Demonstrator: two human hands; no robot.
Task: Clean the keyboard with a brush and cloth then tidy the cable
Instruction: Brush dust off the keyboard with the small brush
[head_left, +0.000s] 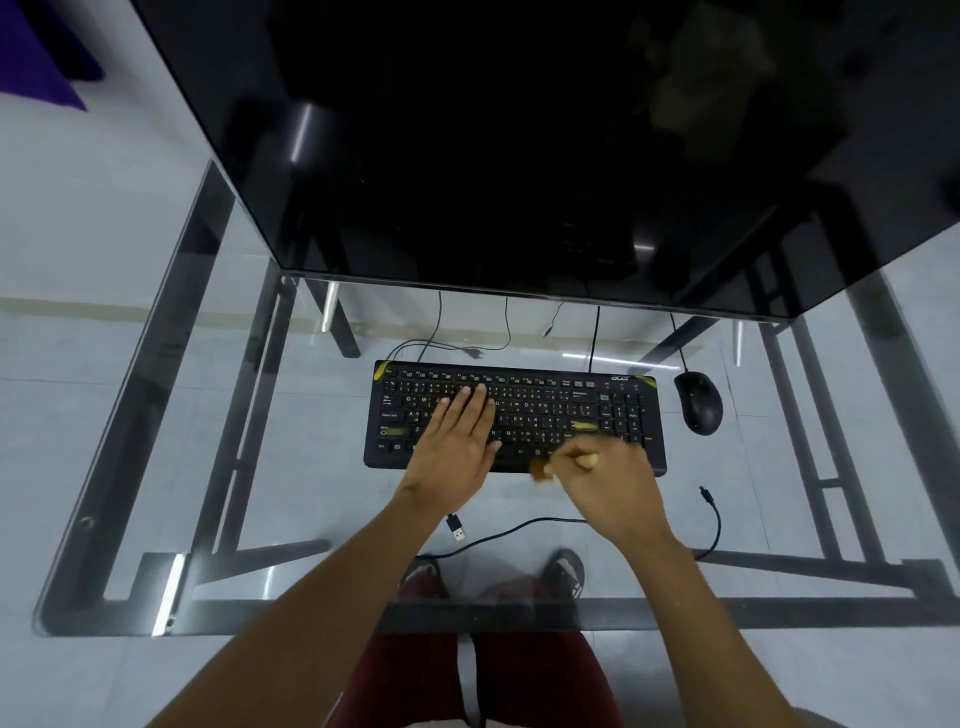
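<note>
Black keyboard (519, 410) under flat left hand (457, 441); right hand (613, 483) grips blurred brush (566, 462).

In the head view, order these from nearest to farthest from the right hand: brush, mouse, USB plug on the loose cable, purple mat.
1. brush: gripped in the right hand, at the keyboard's front edge.
2. mouse: on the glass, up and to the right.
3. USB plug: to the left, under the left wrist. Close to the mouse's distance; ranking uncertain.
4. purple mat: far top-left corner.
</note>
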